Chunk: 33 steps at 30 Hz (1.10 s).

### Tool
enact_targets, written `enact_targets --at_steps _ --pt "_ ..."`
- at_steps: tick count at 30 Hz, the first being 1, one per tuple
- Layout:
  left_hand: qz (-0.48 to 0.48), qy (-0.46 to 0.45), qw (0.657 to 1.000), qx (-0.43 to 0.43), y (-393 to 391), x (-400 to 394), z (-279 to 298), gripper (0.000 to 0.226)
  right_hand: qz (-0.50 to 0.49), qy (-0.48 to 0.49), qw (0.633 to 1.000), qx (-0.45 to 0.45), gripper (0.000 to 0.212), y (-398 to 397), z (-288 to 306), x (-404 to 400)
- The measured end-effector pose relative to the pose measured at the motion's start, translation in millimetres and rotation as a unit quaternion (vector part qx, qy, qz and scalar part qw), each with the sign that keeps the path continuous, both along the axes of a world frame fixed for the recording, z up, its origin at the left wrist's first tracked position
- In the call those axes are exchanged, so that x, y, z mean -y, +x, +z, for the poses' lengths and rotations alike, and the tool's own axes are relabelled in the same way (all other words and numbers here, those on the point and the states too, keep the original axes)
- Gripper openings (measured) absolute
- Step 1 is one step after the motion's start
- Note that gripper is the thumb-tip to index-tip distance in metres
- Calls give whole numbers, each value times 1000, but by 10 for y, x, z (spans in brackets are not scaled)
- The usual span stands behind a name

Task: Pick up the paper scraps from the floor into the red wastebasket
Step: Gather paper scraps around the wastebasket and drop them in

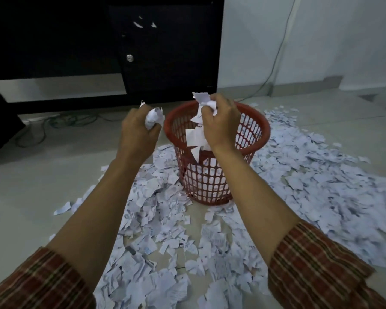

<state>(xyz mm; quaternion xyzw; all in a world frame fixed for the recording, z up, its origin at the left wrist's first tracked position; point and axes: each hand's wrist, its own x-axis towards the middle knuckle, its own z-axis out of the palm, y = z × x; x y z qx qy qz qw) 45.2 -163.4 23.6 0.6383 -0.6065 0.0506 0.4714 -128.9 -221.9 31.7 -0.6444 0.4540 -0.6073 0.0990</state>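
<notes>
A person in red plaid sleeves [316,259] reaches both bare arms over a floor [31,179] strewn with torn paper scraps [310,186], which lie in a thick spread around the red wastebasket [257,130] on its near, left and right sides and run down to the bottom edge of the view. The right hand [221,123] is held above the basket's open rim, fingers curled round a crumpled wad of white paper, while several loose pieces hang in the air just below it, inside the mouth of the basket. The left hand [136,128], just left of the rim and apart from it, grips its own crumpled clump of paper between curled fingers and thumb. White scraps show through the basket's lattice wall (it stands upright, already partly filled). Behind the basket stands a dark cabinet [165,52] with a round metal lock, and a thin cable [279,52] runs down the pale wall to the floor.
</notes>
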Motion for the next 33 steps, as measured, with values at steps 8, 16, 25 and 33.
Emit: enact_targets --at_steps 8,16,25,33 --pt "-42 -21 999 5 -364 198 46 15 8 191 977 -92 31 -437 -66 428" --pt "-69 -4 998 7 -567 431 21 16 106 273 927 -234 34 -561 -156 355" --pt "-106 -38 994 -7 -988 706 96 24 -11 113 982 -150 20 -703 -294 420" --pt "-115 236 965 13 -1053 916 -240 79 -40 79 987 -132 18 -939 -404 378"
